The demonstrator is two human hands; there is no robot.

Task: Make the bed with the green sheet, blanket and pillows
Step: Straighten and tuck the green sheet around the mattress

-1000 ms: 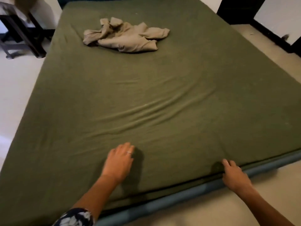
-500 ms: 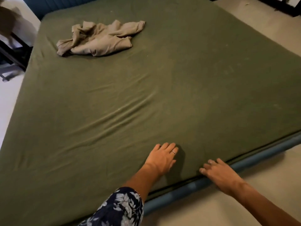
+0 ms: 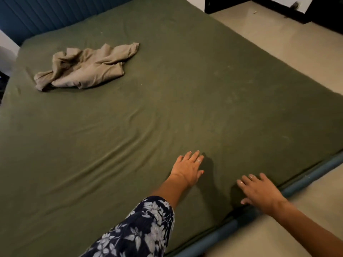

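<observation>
The green sheet [image 3: 167, 93] covers the whole mattress, with shallow creases running across its middle. My left hand [image 3: 187, 168] lies flat on the sheet near the bed's near edge, fingers straight. My right hand [image 3: 259, 190] rests flat on the sheet at the edge, fingers spread, just right of the left. A crumpled beige cloth [image 3: 87, 68] lies on the sheet toward the headboard end. No blanket or pillows are in view.
A blue bed frame rail [image 3: 304, 178] runs along the near side under the mattress. A blue ribbed headboard [image 3: 55, 13] stands at the far end. Pale floor [image 3: 278, 43] lies to the right, with dark furniture [image 3: 259, 4] at the top right.
Both hands have slid rightward along the bed's near edge over the sheet. The right hand has come up from the edge onto the top surface. The view has shifted right.
</observation>
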